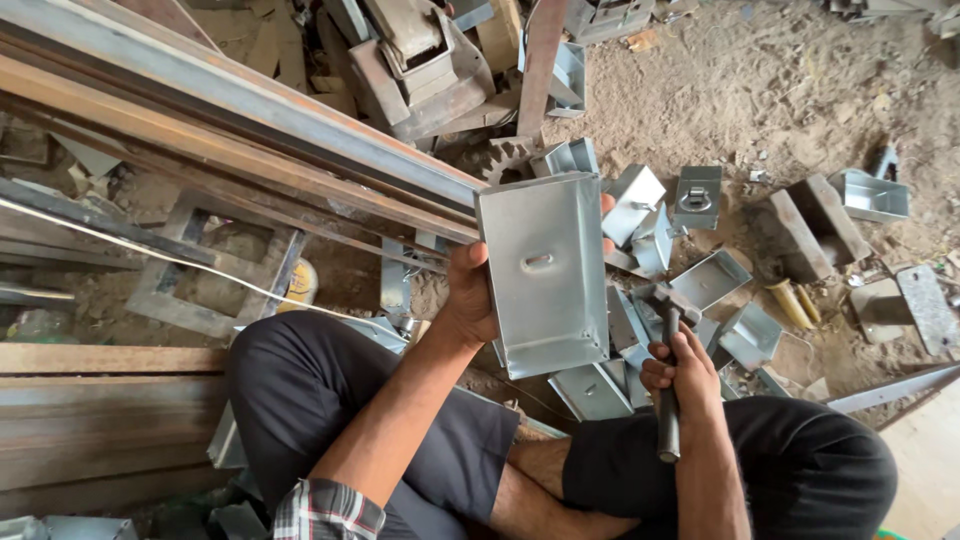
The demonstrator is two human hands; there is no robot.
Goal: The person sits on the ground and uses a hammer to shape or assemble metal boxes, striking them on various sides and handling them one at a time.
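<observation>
Left hand [470, 300] clamps the galvanised sheet-metal box [543, 272] by its edge, raised above the lap for inspection, flat face up; right hand [678, 372] closed round hammer [667, 370] handle, head resting low among loose boxes [712, 278] on the dirt floor [720, 90].

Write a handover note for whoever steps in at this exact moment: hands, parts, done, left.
Left hand: holds a folded sheet-metal box upright over the lap, slotted face toward the camera.
Right hand: grips a hammer by the handle, head up beside the box, not striking.
Parts: a pile of similar boxes lies on the dirt floor ahead; steel bars run along the left.
Done: the held box is bent to shape, with a folded lip at its lower edge.
Left: cannot tell which boxes in the pile are finished.
</observation>
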